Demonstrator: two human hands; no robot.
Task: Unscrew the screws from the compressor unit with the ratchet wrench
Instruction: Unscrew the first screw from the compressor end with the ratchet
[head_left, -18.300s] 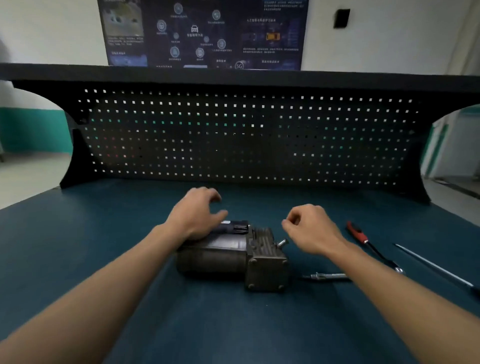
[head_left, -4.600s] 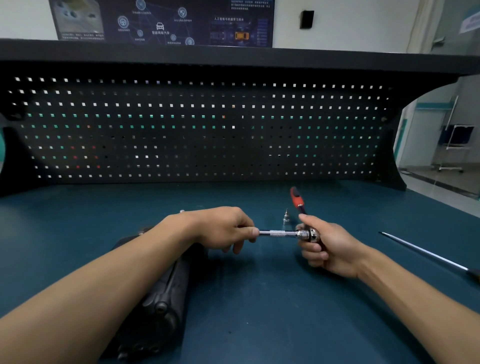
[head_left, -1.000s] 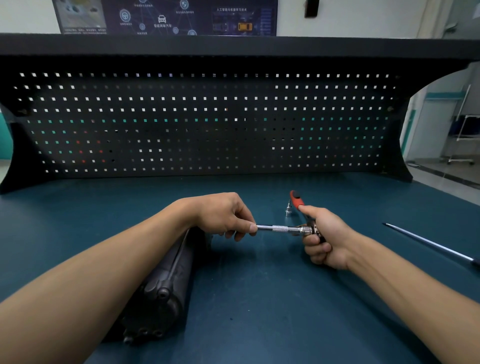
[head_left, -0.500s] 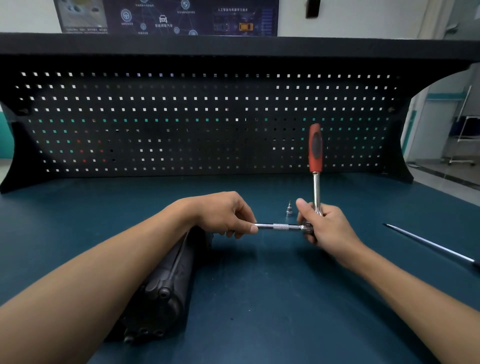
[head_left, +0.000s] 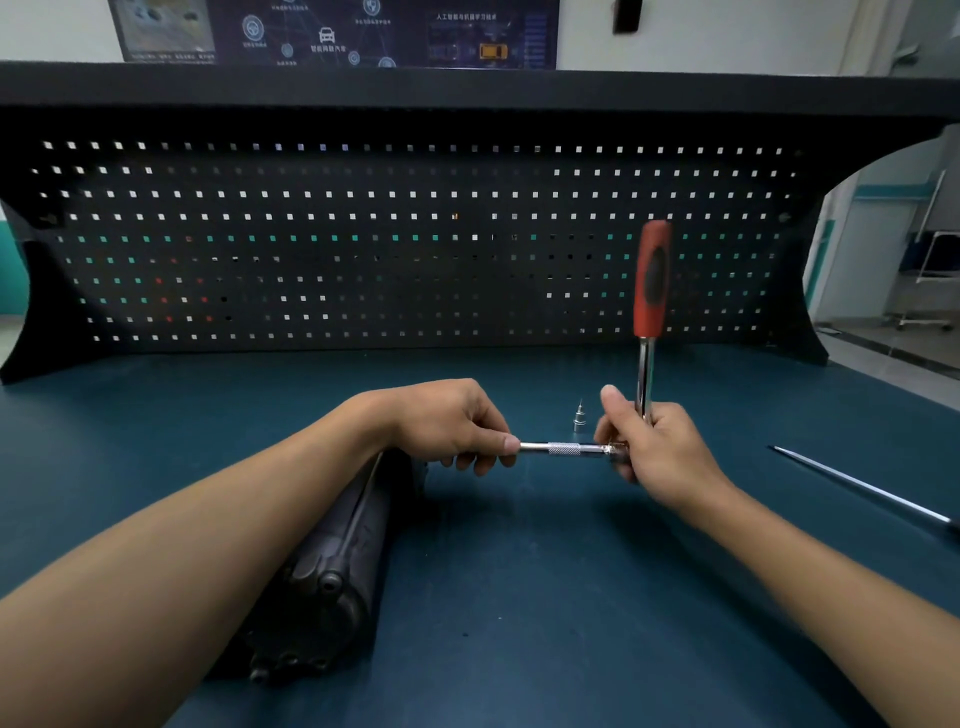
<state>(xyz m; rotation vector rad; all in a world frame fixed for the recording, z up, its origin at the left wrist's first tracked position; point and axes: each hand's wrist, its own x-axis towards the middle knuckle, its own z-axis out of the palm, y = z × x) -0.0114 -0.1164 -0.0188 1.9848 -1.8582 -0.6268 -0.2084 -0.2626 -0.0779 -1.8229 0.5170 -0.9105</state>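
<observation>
1. The left hand (head_left: 447, 421) curls its fingers and pinches the 9 o'clock end of a knurled steel extension bar (head_left: 563, 448). The bar runs level from 9 to 3 o'clock above the tabletop (head_left: 571, 597).
2. The right hand (head_left: 654, 447) grips the ratchet wrench (head_left: 649, 280) low on its shaft, where the bar's other end meets the head. The red handle stands upright toward 12 o'clock.
3. The dark compressor unit (head_left: 332, 561) lies on the tabletop at 7 o'clock of the left hand, partly under that forearm.
4. A small silver bit (head_left: 580, 414) stands upright just at 12 o'clock of the bar, between the hands.
5. A thin metal rod (head_left: 857, 488) lies at 3 o'clock, well apart from the right hand.
</observation>
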